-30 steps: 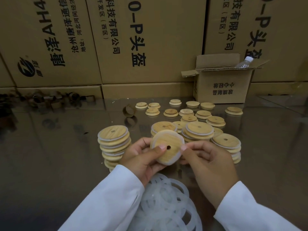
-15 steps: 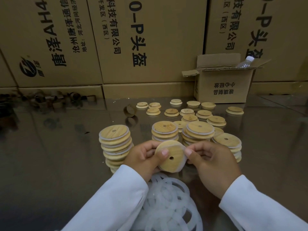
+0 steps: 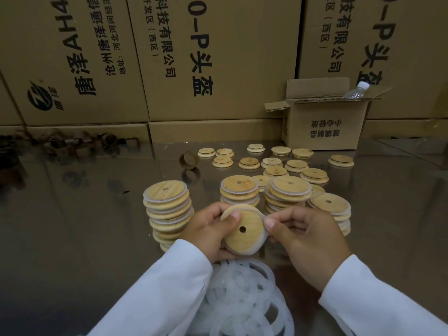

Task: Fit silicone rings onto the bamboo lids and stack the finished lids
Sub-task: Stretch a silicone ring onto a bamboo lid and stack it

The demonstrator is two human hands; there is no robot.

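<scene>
Both my hands hold one round bamboo lid [image 3: 244, 232] with a centre hole, tilted toward me above the table. My left hand [image 3: 208, 229] grips its left edge, thumb on the face. My right hand [image 3: 305, 235] pinches the right edge, where a translucent silicone ring [image 3: 264, 236] wraps the rim. A heap of loose silicone rings [image 3: 244, 297] lies just below, between my sleeves. Several stacks of ringed lids stand behind: a tall one at left [image 3: 167, 209], two in the middle [image 3: 240, 190] [image 3: 288, 192], one at right [image 3: 331, 209].
Bare bamboo lids [image 3: 274, 163] lie scattered farther back on the glossy table [image 3: 84, 226]. An open small carton [image 3: 324, 122] with a plastic bottle [image 3: 357, 89] stands at back right. Large printed cartons [image 3: 194, 57] wall the rear. Cardboard rolls [image 3: 189, 160] sit at back left.
The lid has turned slightly in my hands and sits a little lower and to the right. My right fingers have shifted along its right rim over the ring.
</scene>
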